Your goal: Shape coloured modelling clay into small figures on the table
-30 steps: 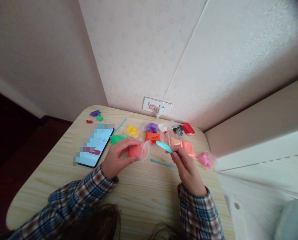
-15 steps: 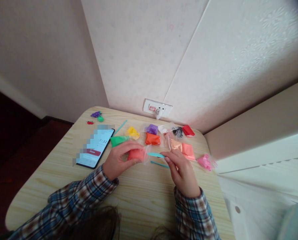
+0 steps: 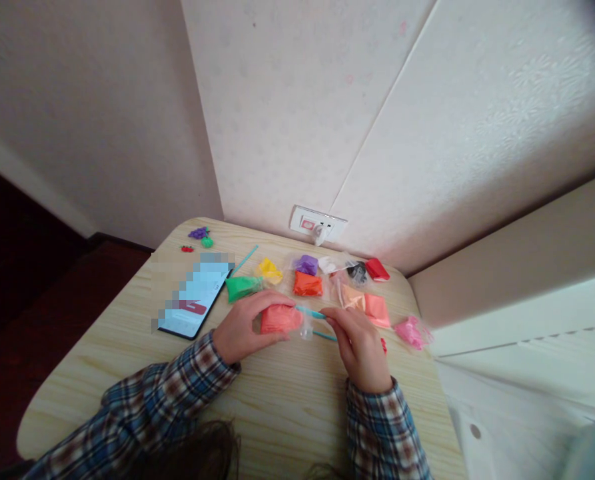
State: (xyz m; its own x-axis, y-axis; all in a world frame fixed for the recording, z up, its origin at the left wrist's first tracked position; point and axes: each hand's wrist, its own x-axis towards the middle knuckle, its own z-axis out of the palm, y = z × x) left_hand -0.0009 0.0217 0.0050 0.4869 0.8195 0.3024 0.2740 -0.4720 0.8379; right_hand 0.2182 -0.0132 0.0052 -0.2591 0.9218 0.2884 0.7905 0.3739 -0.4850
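My left hand (image 3: 246, 325) is closed round a clear bag of coral-coloured clay (image 3: 280, 319), thumb on the near side and fingers on the far side. The bag's loose mouth points right. Between the fingertips of my right hand (image 3: 358, 343) is a light-blue modelling tool (image 3: 311, 312), whose tip reaches the mouth of the bag. Whether the tip touches the clay, I cannot tell. A second thin blue tool (image 3: 324, 336) lies on the table just below, partly covered by my right hand. A small red piece (image 3: 384, 345) peeks out beside that hand.
Bags of green (image 3: 242, 287), yellow (image 3: 270, 271), orange (image 3: 308, 284) and other coloured clay lie beyond my hands; a pink bag (image 3: 412, 332) is at the right edge. A phone (image 3: 197, 303) lies left, near small clay grapes (image 3: 198, 233). A wall socket (image 3: 318, 225) holds a plug.
My left hand has turned the coral clay bag slightly, so more of it shows. The blue tool stays at the bag's mouth, and the view has shifted a little.
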